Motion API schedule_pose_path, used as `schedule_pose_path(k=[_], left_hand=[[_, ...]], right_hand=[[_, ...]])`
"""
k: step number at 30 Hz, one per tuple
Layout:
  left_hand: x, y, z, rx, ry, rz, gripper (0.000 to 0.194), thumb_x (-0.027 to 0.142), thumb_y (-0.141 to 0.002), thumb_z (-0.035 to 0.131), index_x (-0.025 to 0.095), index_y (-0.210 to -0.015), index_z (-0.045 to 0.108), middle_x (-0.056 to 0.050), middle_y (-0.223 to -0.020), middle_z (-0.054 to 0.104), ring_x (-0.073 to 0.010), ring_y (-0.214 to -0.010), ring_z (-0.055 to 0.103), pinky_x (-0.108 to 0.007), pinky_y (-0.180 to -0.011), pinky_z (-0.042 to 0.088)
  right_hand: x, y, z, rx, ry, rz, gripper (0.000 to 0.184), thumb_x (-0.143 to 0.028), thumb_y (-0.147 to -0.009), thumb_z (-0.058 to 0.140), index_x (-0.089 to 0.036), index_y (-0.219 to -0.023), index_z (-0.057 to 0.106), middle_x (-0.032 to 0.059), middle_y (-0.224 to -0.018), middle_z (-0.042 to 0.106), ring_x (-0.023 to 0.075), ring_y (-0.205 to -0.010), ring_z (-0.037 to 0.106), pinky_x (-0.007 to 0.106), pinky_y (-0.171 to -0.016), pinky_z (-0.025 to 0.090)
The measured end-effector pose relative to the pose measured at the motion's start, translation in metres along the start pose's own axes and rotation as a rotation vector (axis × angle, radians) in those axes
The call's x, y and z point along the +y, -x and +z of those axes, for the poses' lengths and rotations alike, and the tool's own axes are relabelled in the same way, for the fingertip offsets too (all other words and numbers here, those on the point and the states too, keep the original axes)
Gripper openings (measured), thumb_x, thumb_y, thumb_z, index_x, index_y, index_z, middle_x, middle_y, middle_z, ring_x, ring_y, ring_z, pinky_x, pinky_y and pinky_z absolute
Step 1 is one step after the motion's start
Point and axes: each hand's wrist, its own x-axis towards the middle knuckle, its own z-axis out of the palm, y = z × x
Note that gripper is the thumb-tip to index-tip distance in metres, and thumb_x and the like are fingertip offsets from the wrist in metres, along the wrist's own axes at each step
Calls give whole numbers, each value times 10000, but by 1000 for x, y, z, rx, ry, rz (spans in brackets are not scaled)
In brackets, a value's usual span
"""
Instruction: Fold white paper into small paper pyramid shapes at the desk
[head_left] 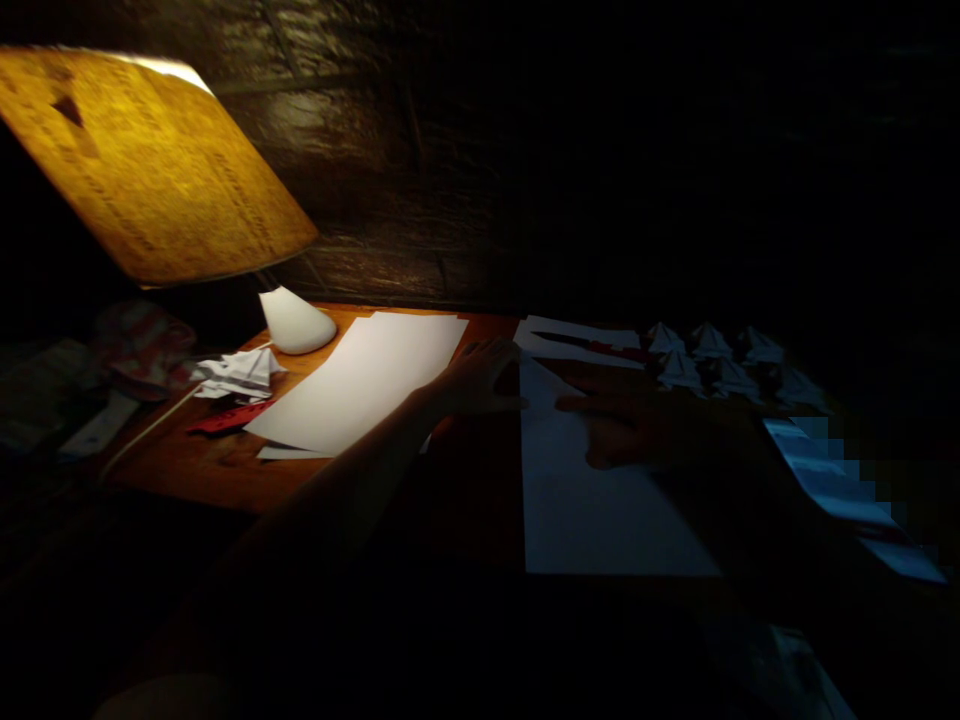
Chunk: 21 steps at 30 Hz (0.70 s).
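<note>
Paper (577,515) meets left hand (484,376) and right hand (622,425), grip too dark to tell.

Rough, dark brown, block-patterned wall (360,190) stood behind an orange-brown wooden table (187,470). Glowing mottled amber lampshade (157,170) at upper left, above a white cone-shaped lamp base (296,322), lit that side warmly. Upper right was nearly black; lower right had dim bluish light.
</note>
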Motion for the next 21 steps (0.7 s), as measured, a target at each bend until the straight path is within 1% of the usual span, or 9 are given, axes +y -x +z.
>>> schedule_pose_path(k=[2,4,7,9,11,13,15,21], left_hand=[[2,1,-1,-1,-11,-5,687,599,-793,768,161,-1272,542,-176,-1373,581,-371,-1278,549,-545,-1103,410],[8,2,-1,4,-10,24,780,635,-769,787,163,-1331,524,-201,-1440,535,-402,-1346,500,-576,-1139,376],[21,5,-1,-10,32,144,912,666,-741,812,238,-1461,451,-186,-1586,405,-420,-1468,374,-616,-1208,294],[30,7,1,-48,74,226,1008,671,-714,838,263,-1522,395,-183,-1617,364,-415,-1492,345,-619,-1228,276],[36,9,4,-86,118,272,1028,643,-728,845,283,-1558,357,-169,-1640,338,-397,-1515,323,-604,-1245,274],[38,10,7,-110,153,282,1011,611,-751,844,302,-1572,342,-153,-1663,312,-388,-1540,289,-596,-1257,267],[37,10,9,-124,181,283,1011,597,-755,848,303,-1578,340,-151,-1677,298,-392,-1553,268,-599,-1260,264],[36,11,7,-166,211,288,1040,581,-742,865,289,-1590,339,-155,-1689,282,-405,-1545,289,-599,-1240,317]], right_hand=[[-2,-1,-1,5,9,2,802,-631,-804,778,-483,-1530,473,-55,-1729,239,371,-1573,259,624,-1266,257],[-5,-2,-2,27,1,-16,799,-617,-794,793,-453,-1519,500,-36,-1735,227,364,-1577,252,613,-1267,258],[-7,-3,0,49,-4,-49,790,-595,-800,798,-394,-1513,524,5,-1740,219,352,-1575,267,587,-1265,272],[-6,-3,1,57,-7,-46,784,-589,-809,794,-398,-1517,518,5,-1739,227,352,-1568,284,584,-1265,273],[-3,-1,3,50,-16,-28,789,-601,-805,794,-429,-1519,506,-16,-1734,239,362,-1564,290,598,-1265,265],[0,0,4,44,-34,-2,798,-620,-794,796,-458,-1517,500,-35,-1727,259,370,-1562,291,605,-1267,260],[2,1,6,41,-53,11,811,-631,-785,798,-454,-1519,500,-33,-1724,269,370,-1564,286,600,-1269,259],[-2,-1,6,40,-125,48,807,-626,-762,820,-471,-1496,523,-59,-1724,256,373,-1561,290,606,-1266,269]])
